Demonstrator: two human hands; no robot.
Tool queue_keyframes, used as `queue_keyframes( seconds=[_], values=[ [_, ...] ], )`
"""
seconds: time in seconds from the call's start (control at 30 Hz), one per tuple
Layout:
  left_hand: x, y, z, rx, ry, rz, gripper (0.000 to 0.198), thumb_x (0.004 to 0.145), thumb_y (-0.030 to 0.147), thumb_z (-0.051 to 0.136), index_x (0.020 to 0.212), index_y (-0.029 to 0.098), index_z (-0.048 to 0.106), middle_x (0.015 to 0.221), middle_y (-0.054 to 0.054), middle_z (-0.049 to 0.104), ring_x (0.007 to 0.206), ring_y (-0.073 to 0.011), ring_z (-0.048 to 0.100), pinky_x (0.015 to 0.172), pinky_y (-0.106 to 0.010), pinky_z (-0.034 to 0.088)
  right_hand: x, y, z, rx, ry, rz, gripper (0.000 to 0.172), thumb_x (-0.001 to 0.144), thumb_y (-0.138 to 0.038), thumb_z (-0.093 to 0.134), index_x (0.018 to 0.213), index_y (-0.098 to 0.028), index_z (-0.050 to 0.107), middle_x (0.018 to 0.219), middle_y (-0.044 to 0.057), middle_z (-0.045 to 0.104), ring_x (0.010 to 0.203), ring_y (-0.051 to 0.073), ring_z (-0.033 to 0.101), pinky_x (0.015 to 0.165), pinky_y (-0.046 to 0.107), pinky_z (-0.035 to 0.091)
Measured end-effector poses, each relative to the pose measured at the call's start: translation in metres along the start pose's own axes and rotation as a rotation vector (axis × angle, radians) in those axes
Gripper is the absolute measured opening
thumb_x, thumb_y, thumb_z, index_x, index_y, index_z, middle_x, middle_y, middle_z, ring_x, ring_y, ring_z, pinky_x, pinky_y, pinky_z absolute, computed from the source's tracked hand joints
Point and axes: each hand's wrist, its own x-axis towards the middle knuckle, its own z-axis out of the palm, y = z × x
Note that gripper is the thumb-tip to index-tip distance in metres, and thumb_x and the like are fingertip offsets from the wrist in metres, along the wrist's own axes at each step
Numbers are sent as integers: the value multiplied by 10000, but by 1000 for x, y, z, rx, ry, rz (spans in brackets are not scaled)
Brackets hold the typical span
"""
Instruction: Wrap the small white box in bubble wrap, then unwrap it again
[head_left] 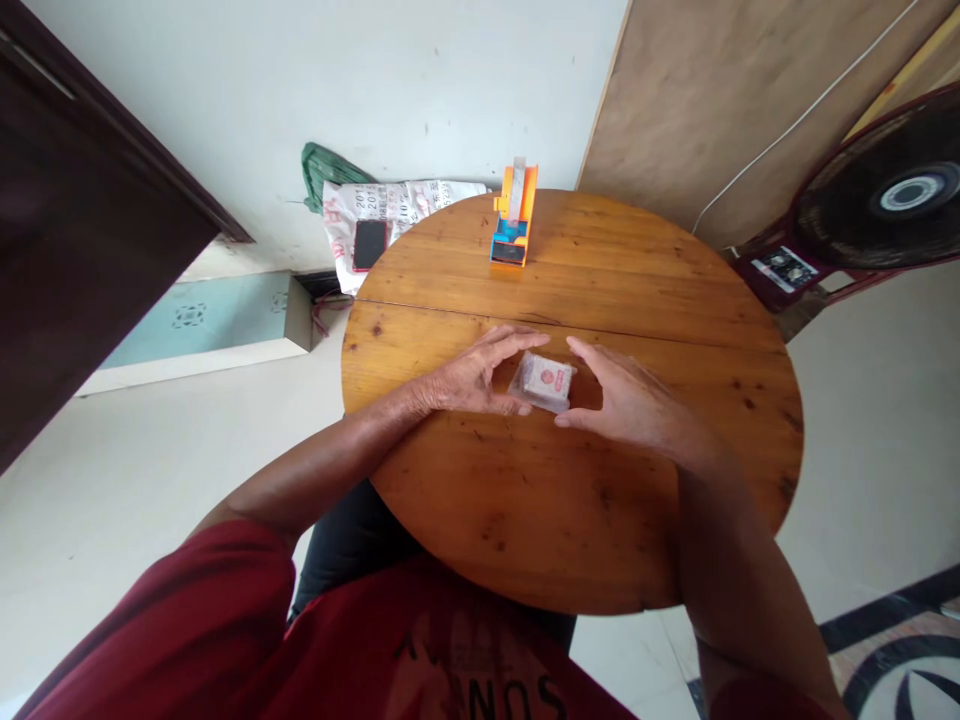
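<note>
A small pale box (548, 379) with red print lies on the wooden table in a clear plastic wrap, some of which stands out at its left side. My left hand (487, 370) is at the box's left, with thumb and fingers apart and curved towards it. Its thumb tip is close to the wrap's lower left; whether they touch I cannot tell. On the other side, my right hand (626, 398) is open too, its thumb near the lower right corner and its fingers beyond the far right corner.
An orange and blue tape dispenser (514, 215) stands at the far side of the round table (525, 520). Past the left edge, a dark phone (370, 245) lies on a printed white sack (341, 215) near a green bag (326, 170). A large fan (892, 190) is at the right.
</note>
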Motion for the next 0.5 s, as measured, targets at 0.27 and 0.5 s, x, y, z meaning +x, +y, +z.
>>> queue_keyframes(
  seconds=[0.27,0.5],
  values=[
    [2,-3,5,-6,28,43,723,770,448,813,1415,236,565,1394,-150,559,1334,-283,516,1151,-453,399,9,-13,-2,31,-93,-23,671,781,-387,739,1388,-225,502,1318,148,651,1165,347,627,932,474,495],
    [6,-21,13,114,47,243,441,881,440,700,1256,208,695,1216,-159,670,1098,-258,640,967,-429,520,16,-21,3,-39,-30,27,194,842,-409,659,901,-229,616,950,62,711,808,229,628,675,329,410]
  ],
)
